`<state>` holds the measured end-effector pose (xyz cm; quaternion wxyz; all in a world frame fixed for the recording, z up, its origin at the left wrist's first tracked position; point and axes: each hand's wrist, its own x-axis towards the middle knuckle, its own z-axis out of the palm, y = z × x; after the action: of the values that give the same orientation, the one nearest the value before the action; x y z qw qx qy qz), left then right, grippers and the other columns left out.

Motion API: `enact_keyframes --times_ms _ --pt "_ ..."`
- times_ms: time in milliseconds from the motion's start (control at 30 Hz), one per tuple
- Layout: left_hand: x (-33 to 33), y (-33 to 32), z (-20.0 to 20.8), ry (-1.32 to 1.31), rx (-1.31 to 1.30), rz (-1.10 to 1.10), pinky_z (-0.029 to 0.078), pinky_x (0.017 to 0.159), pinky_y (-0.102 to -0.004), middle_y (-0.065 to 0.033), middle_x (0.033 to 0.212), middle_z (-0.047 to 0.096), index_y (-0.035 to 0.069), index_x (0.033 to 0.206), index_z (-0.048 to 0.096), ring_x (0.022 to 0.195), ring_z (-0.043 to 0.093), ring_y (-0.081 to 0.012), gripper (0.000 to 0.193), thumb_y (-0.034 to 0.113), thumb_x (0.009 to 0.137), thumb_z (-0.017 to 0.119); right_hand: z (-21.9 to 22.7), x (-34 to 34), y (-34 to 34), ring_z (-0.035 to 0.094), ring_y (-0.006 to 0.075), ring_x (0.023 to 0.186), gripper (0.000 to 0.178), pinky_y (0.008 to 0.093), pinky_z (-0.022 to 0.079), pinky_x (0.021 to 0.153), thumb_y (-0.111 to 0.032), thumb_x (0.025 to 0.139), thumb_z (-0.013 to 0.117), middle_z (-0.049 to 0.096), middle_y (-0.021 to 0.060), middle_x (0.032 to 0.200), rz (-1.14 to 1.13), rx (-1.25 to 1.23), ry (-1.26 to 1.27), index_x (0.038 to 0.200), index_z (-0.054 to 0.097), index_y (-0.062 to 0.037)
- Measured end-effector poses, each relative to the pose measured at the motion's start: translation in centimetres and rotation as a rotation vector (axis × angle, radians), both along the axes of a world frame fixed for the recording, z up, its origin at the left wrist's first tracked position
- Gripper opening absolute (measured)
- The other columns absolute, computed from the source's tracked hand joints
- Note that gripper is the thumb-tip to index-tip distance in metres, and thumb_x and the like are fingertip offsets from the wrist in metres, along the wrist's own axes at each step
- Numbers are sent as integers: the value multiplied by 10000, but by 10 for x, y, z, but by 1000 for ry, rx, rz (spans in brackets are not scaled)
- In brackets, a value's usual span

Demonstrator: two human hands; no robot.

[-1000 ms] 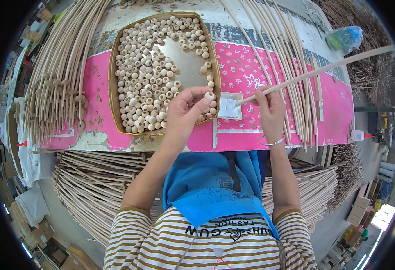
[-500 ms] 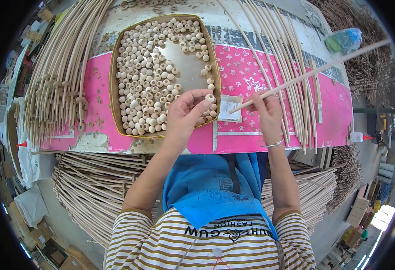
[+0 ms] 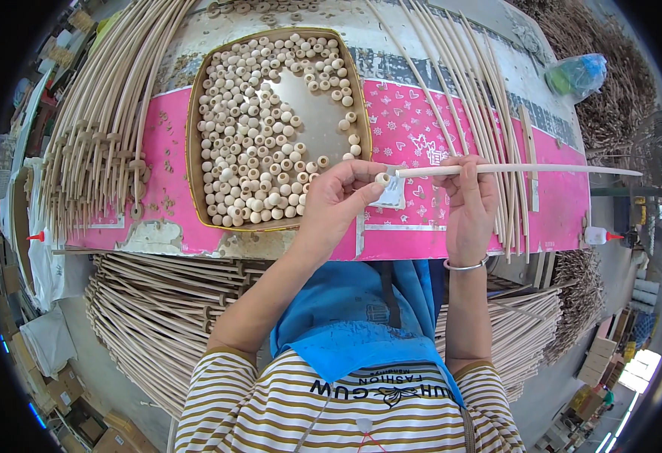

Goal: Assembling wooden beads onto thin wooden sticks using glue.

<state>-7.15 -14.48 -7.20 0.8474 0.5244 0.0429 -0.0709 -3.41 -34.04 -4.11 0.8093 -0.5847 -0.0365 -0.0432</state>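
Between the thumb and fingers of my left hand [image 3: 344,202] is a wooden bead [image 3: 381,179], its hole turned toward the right. My right hand [image 3: 470,198] grips a long pale wooden rod [image 3: 550,169] near its left end. The rod lies almost level, and its tip is close to the bead; whether they touch I cannot tell. Behind the bead a small white tray [image 3: 396,202] is partly hidden by my left hand. Left of my hands stands a large yellow-rimmed tray [image 3: 192,151] holding many loose beads with holes [image 3: 255,162].
Rods with wooden discs [image 3: 93,143] are stacked at the table's left. Plain rods [image 3: 497,128] lie at the right, beside a green-and-blue plastic bag [image 3: 576,74]. A white bottle with a red tip [image 3: 600,235] is at the right edge. More rods [image 3: 161,317] are bundled below the table.
My left hand has moved right with the bead, out from over the tray's edge. The rod in my right hand has swung from slanted to nearly level, its tip now near the bead.
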Motion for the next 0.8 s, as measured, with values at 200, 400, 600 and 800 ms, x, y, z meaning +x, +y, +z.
enact_keyframes --times_ms 200,400,600,800 --pt "-3 0 5 34 -54 -24 534 881 -260 -59 1032 701 -7 1187 639 937 651 -102 261 107 955 674 -6 -7 8 654 165 848 162 310 549 787 -186 1057 520 672 105 967 5 30 -30 1030 577 -37" --pt "-5 -3 8 41 -119 -25 538 882 -264 -61 1023 701 -4 1181 640 921 657 -108 259 117 956 675 -12 -12 8 647 167 847 161 316 542 799 -190 1057 522 664 115 969 -17 32 -35 1033 559 -35" --pt "-9 -10 6 12 -124 33 538 896 -275 -52 1034 689 1 1161 641 940 650 -109 229 101 957 672 -12 -16 5 638 173 853 164 316 537 807 -201 1055 526 661 125 974 -35 -65 -147 1039 553 -41" --pt "-14 -17 3 -101 -13 136 538 828 -244 -54 1033 671 -19 1168 636 914 632 -92 217 32 957 647 -4 -18 -3 622 159 862 165 295 526 806 -206 1041 557 662 127 973 -22 -223 -294 1037 552 -42"
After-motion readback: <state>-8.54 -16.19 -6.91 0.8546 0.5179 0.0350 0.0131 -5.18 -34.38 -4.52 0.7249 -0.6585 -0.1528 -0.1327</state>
